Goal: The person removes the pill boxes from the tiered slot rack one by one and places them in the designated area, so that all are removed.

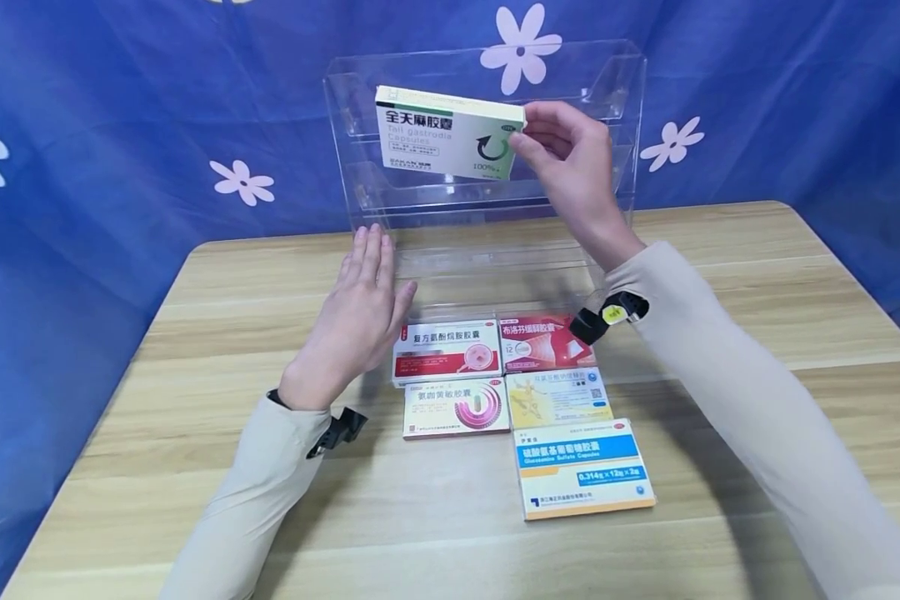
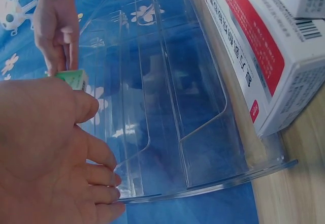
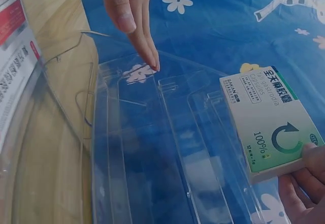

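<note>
My right hand (image 1: 581,162) pinches a white and green medicine box (image 1: 446,137) by its right end, thumb on the printed front. The box is held up, slightly tilted, in front of the upper tiers of a clear plastic tiered rack (image 1: 450,197). In the right wrist view the green end of the box lies between thumb and fingers. My left hand (image 1: 356,312) is at the rack's left side, its fingers straight and together, pointing away from me. From the left wrist, the fingertips (image 2: 114,211) appear right at the rack's side edge.
Several medicine boxes lie in front of the rack: a red and white one (image 1: 447,350), a red one (image 1: 543,342), a white and pink one (image 1: 456,408), a pale yellow and blue one (image 1: 558,398) and a blue and white one (image 1: 583,468). Behind the wooden table (image 1: 217,333) hangs a blue flowered cloth (image 1: 157,108).
</note>
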`<control>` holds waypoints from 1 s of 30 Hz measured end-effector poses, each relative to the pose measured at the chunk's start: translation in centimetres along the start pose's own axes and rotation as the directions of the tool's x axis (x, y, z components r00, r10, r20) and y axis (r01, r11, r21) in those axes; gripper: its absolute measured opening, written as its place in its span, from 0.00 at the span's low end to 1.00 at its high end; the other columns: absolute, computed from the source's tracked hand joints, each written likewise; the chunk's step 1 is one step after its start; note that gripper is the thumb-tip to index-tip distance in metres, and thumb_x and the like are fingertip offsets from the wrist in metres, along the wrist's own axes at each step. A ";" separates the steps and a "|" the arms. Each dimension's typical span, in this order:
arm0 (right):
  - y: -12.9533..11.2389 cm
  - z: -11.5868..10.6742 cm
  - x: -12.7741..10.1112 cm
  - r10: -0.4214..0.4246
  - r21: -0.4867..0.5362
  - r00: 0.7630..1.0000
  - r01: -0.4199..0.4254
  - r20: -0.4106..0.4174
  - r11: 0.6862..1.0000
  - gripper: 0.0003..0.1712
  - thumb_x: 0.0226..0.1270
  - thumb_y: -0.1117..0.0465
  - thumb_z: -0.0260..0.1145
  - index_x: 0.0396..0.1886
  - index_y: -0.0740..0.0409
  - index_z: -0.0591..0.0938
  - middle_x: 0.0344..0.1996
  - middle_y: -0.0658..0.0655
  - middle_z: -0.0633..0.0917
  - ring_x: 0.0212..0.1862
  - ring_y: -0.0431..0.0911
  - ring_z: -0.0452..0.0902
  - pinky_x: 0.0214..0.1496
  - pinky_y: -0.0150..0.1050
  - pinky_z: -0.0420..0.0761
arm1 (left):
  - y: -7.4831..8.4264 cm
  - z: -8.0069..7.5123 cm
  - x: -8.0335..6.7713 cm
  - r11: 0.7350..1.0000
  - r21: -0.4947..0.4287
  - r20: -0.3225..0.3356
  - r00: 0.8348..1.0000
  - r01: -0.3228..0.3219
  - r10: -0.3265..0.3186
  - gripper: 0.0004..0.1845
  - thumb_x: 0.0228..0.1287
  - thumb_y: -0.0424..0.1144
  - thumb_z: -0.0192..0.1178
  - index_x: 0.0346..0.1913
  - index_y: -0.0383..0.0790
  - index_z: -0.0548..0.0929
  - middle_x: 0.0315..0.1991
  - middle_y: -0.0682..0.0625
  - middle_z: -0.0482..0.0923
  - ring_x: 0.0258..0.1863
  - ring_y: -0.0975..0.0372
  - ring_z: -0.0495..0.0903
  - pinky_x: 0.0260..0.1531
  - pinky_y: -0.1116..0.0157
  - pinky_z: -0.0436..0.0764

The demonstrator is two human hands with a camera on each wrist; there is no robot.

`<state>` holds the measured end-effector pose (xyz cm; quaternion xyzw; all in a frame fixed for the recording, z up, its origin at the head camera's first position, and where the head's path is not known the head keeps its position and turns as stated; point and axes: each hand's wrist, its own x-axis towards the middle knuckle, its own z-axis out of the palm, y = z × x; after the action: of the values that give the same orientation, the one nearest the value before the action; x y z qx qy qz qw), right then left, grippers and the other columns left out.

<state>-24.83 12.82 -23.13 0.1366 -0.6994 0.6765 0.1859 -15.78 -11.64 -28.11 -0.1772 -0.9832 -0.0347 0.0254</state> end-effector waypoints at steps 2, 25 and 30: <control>-0.1 -0.4 -0.4 -0.002 0.004 1.000 0.002 0.006 1.000 0.15 0.60 0.71 0.69 0.47 0.69 0.82 0.40 0.60 0.85 0.43 0.45 0.82 0.52 0.34 0.81 | 0.0 -0.1 0.0 1.000 0.005 -0.002 1.000 -0.002 0.002 0.36 0.78 0.50 0.29 0.72 0.21 0.43 0.74 0.30 0.32 0.74 0.45 0.29 0.73 0.50 0.40; 0.4 -4.4 -7.0 0.120 -0.056 0.978 -0.112 0.173 0.992 0.17 0.63 0.74 0.65 0.51 0.74 0.78 0.39 0.57 0.83 0.40 0.38 0.81 0.48 0.31 0.83 | -0.1 0.1 -0.1 1.000 -0.004 -0.026 0.999 -0.025 0.025 0.34 0.78 0.46 0.31 0.72 0.21 0.42 0.74 0.29 0.33 0.74 0.43 0.31 0.73 0.49 0.41; 0.4 -4.9 -8.1 0.204 0.023 0.958 -0.212 0.201 0.977 0.17 0.63 0.72 0.66 0.52 0.72 0.78 0.38 0.56 0.83 0.40 0.42 0.83 0.47 0.32 0.83 | -0.2 0.1 -0.1 1.000 -0.011 -0.030 0.999 -0.024 0.024 0.34 0.78 0.45 0.32 0.72 0.21 0.41 0.74 0.29 0.33 0.74 0.44 0.31 0.73 0.49 0.40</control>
<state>-17.46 17.21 -27.03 0.1328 -0.7098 0.6906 0.0404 -15.73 -11.86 -28.27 -0.1888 -0.9803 -0.0427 0.0393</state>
